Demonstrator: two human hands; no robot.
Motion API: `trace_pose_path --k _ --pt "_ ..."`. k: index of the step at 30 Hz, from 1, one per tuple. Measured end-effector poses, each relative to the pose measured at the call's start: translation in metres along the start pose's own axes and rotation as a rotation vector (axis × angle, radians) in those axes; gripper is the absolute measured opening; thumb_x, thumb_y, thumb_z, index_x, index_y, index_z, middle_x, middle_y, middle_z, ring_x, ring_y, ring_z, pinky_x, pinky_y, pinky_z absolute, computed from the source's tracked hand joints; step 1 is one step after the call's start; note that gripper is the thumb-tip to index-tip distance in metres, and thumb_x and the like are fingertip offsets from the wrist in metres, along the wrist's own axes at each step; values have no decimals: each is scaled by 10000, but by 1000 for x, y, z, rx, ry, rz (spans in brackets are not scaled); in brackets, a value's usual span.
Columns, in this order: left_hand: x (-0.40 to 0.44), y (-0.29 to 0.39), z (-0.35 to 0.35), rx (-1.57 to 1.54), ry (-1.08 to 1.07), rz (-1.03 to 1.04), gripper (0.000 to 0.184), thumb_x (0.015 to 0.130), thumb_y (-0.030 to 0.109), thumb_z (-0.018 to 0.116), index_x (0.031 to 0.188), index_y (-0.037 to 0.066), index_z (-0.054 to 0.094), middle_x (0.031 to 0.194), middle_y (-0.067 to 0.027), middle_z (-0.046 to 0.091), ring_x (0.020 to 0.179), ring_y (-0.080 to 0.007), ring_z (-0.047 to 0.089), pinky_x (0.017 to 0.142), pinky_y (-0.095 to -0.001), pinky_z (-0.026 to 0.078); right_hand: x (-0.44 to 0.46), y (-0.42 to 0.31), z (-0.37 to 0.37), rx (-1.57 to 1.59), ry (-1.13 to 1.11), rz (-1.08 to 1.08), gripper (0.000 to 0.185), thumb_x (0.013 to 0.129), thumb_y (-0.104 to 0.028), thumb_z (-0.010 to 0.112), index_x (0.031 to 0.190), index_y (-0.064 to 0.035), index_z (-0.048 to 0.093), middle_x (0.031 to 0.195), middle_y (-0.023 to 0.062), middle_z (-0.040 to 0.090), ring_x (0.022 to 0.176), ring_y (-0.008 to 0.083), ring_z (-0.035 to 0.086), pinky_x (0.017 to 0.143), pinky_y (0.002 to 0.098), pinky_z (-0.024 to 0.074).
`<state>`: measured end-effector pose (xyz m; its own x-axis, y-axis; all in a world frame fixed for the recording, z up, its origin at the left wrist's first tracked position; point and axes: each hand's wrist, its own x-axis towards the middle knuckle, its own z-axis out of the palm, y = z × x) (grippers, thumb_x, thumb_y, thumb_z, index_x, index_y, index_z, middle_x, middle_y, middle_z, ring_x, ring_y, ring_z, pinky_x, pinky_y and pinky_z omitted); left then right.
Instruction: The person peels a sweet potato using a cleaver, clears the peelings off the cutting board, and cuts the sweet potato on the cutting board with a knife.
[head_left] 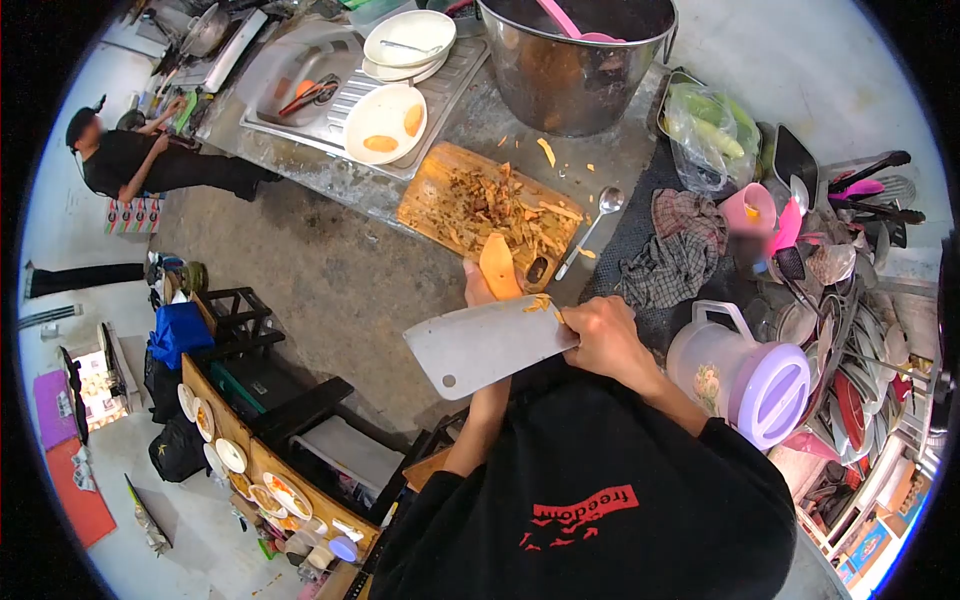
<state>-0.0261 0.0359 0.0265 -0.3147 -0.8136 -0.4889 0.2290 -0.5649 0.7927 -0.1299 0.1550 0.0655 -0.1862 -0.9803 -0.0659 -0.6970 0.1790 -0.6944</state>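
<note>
1. Paring is apparently running partway: two orange pieces [380, 143] are lying in the bowl [373, 112], and peelings [490, 205] are covering much of the board [432, 185].
2. Left hand [478, 287] is grasping the wedge [498, 265] over the board's near edge; remaining skin is not showing clearly enough for me to tell.
3. Right hand [605, 338] is clenching the cleaver [475, 350]; scraps are clinging to its blade.
4. Counter [460, 125] is also carrying a spoon [590, 230] and a pot [570, 90].
5. Across the room, a co-worker [120, 165] is standing; a table [232, 418] is holding filled plates [287, 494].
</note>
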Motion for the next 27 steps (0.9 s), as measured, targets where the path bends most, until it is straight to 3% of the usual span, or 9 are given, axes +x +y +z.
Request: trace_pose_path --k 6,10,15,17,18,20,24,26,27 --pt "-1 4 -4 -115 -151 -40 438 984 444 378 962 46 557 735 -53 570 514 -103 513 435 -236 411 9 6 -13 362 -23 147 146 699 -103 664 723 22 593 620 204 577 592 360 586 549 391 444" --pt "2 9 -6 -6 -222 -66 459 987 446 368 905 37 561 677 -51 574 459 -105 495 375 -222 367 9 6 -25 458 -89 431 277 821 -208 631 789 63 587 600 121 560 585 174 509 572 348 428" --pt "-3 16 1 97 -207 -92 430 993 421 360 970 42 563 647 -31 538 440 -77 458 345 -186 296 9 14 -25 510 -201 535 340 812 -301 668 863 29 603 788 117 600 770 169 557 698 317 445" --pt "-3 17 2 107 -177 -98 427 994 409 365 957 36 569 638 -31 538 425 -75 448 341 -184 291 10 18 -20 614 -265 611 425 798 -308 726 1000 17 541 745 20 544 623 91 499 533 242 397" --pt "-3 17 0 109 -189 -107 428 993 404 369 945 31 573 632 -32 539 418 -76 445 339 -186 294 10 20 -18 615 -265 611 425 798 -308 726 1000 17 541 745 20 544 623 91 499 533 242 397" --pt "-1 15 -3 113 -201 -118 428 992 399 373 933 27 577 627 -32 540 412 -76 442 338 -187 296 9 24 -15 613 -318 594 403 812 -364 667 946 5 578 871 124 596 853 195 562 757 310 441" --pt "1 11 -6 131 -208 -72 439 993 403 368 914 24 576 603 -30 531 401 -79 434 338 -192 301 8 22 -15 603 -296 583 418 811 -379 665 934 10 575 863 119 592 843 195 561 756 309 443" --pt "1 11 -7 152 -220 -64 444 994 404 365 891 26 575 599 -30 529 402 -80 435 339 -195 304 8 24 -11 694 -273 619 384 825 -244 703 1036 25 528 636 -22 489 511 59 435 434 227 318" --pt "1 9 -8 167 -222 -43 450 995 406 360 861 32 571 596 -30 529 400 -80 433 340 -197 305 8 24 -10 695 -274 620 384 825 -244 703 1036 25 528 636 -22 489 511 59 435 434 227 318"
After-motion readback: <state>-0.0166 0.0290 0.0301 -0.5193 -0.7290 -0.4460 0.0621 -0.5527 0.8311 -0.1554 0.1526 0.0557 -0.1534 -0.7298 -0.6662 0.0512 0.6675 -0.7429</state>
